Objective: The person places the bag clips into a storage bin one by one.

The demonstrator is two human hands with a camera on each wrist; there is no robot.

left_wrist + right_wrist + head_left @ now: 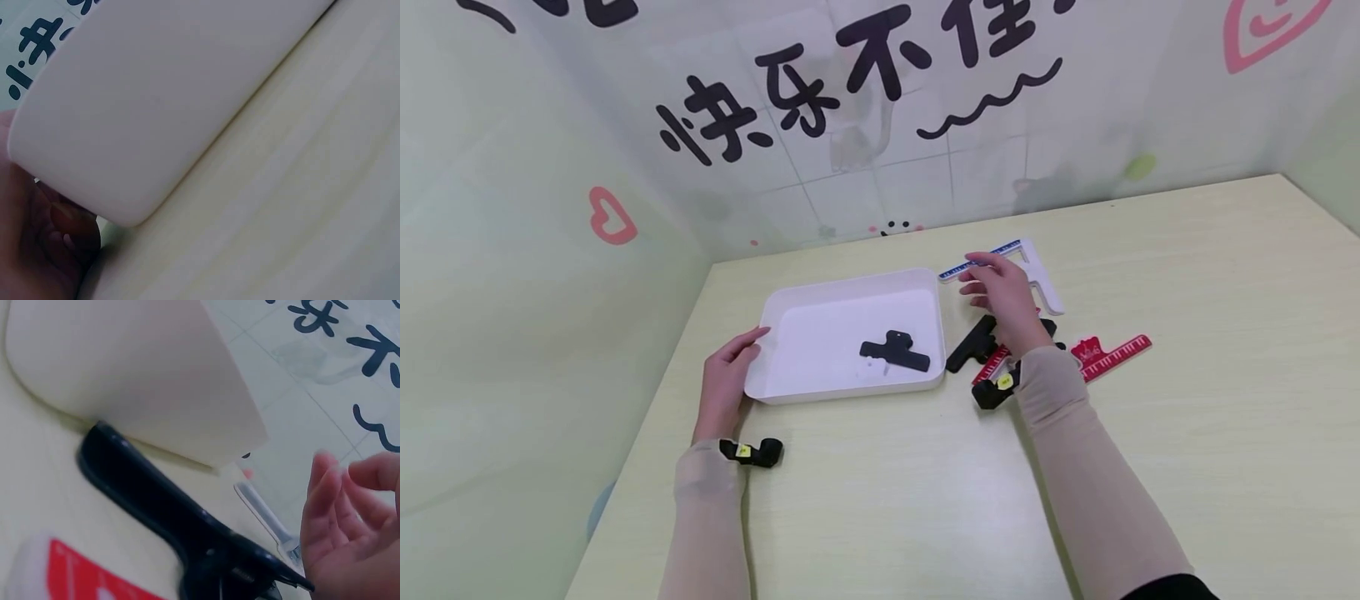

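Observation:
A shallow white tray (842, 292) lies on the table, and one black clip (895, 351) rests inside it toward the right. My left hand (730, 375) grips the tray's left end by the rim, its fingers curled beside the wall in the left wrist view. My right hand (1003, 300), holding nothing, hovers right of the tray with loosely bent fingers. Just beyond it lies a white piece with a blue ruler strip (1037, 275). Below it are a black clip (973, 343) and a partly covered red ruler clip (992, 364).
Right of my right wrist lies another red clip (1112, 358) with ruler marks. More black clip parts (1049, 328) show beside the wrist. A printed white cloth (880, 150) hangs along the table's back edge, and another pale sheet covers the left side.

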